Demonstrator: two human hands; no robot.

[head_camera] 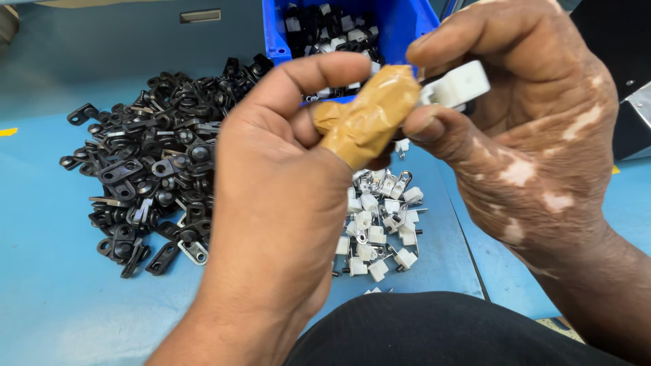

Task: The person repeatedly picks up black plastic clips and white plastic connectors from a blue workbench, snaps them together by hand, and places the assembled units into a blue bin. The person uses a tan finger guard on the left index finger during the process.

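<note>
Left hand: the left hand (pixel 278 203) is raised over the tabltop with its fingers curled; the thumb, wrapped in tan adhesive tape (pixel 366 122), is pressed against the small part. Whether the part is truly gripped by this hand cannot be told.
Right hand: the right hand (pixel 522 129) is closed in a pinch on a small white plastic clip with a dark piece behind it (pixel 458 87).
Place of the part: the white clip is held in the air between both hands, just in front of the blue plastic bin (pixel 407 20), above the loose heap of small white plastic clips with metal eyelets (pixel 380 224).
Slip risk: the clip is held only by fingertips, so it is judged that it could slip and fall among the white heap below, where it would be hard to tell apart.
Tape risk: feel at the thumb is probably dulled by the tape, and a misjoined part could go unnoticed.
Mixing risk: the pile of black stamped brackets (pixel 156 156) lies near the white heap on the light blue tabletop (pixel 54 298); pieces could be knocked together by a forearm.
Packages: the open blue bin, at the top centre, holds mixed black and white pieces.
Signs: a small yellow mark (pixel 8 131) is seen at the tabletop's left edge; no label can be read.
</note>
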